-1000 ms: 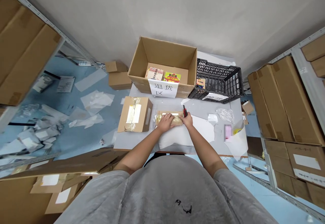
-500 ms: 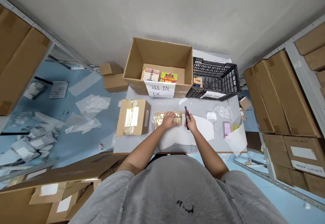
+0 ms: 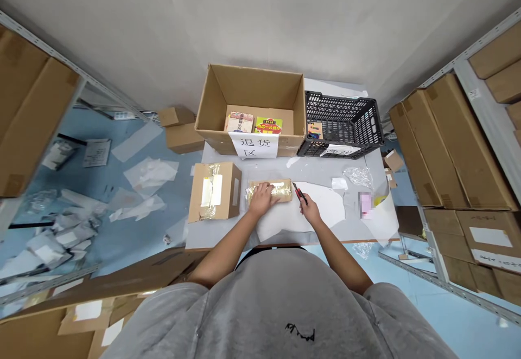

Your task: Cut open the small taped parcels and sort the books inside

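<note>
A small brown box wrapped in shiny tape [image 3: 281, 190] lies on the table. My left hand [image 3: 262, 199] rests flat on its left part, fingers spread. Just right of the box, my right hand [image 3: 310, 209] is closed round a red and black utility knife [image 3: 300, 193], whose tip points up and left at the box's right end. White paper [image 3: 325, 199] lies under and beside my right hand. A larger taped carton [image 3: 220, 191] stands to the left.
Behind are a large open carton [image 3: 211, 141] holding two small packages and a black plastic crate [image 3: 344, 145]. Bubble wrap [image 3: 358, 177] and a pink item [image 3: 366, 205] lie at the right. Shelves with boxes [image 3: 468, 147] flank the table.
My left hand has slid slightly left on the box and its fingers are more spread. The knife has tilted leftward toward the box's right end, and my right hand has shifted slightly down.
</note>
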A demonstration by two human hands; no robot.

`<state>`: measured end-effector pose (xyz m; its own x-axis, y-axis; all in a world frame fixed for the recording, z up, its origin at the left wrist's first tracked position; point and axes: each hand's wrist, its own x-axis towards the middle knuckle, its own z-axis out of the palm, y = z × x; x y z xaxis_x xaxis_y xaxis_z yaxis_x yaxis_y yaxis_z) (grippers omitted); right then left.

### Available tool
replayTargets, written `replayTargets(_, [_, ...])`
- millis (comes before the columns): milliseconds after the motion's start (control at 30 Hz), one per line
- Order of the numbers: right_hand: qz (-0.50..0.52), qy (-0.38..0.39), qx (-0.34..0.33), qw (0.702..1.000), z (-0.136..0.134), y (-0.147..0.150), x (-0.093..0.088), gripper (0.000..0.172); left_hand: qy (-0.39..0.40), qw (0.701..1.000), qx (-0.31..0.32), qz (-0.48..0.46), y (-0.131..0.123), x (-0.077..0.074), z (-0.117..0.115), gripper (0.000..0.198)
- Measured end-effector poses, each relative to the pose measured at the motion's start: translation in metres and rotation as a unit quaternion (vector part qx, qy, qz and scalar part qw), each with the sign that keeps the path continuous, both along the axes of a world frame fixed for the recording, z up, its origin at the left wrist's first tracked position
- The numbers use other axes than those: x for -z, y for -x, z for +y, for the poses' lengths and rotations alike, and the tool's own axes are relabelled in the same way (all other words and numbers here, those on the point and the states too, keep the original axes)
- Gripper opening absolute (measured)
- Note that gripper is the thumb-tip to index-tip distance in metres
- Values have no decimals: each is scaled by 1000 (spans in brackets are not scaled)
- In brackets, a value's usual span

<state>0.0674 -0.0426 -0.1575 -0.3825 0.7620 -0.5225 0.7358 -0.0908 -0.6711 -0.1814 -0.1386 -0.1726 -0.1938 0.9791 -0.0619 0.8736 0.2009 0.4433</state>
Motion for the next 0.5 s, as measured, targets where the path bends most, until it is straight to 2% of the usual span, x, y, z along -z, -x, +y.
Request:
replayTargets(133, [-44, -79, 11, 996, 0, -16, 31, 57, 11, 999, -37, 21, 11, 15, -29, 60])
replayTargets(200, [-107, -83, 10, 991, -1, -21, 51, 58, 23, 998, -40, 33, 10, 21, -36, 66])
replayTargets(367, [-230, -73, -16, 970, -4, -23, 97, 65, 48, 997, -48, 38, 7, 29, -37, 70])
replayTargets(500, [-260, -103, -32, 960, -7, -18, 116, 76, 52, 997, -42, 33, 8, 28, -35, 71])
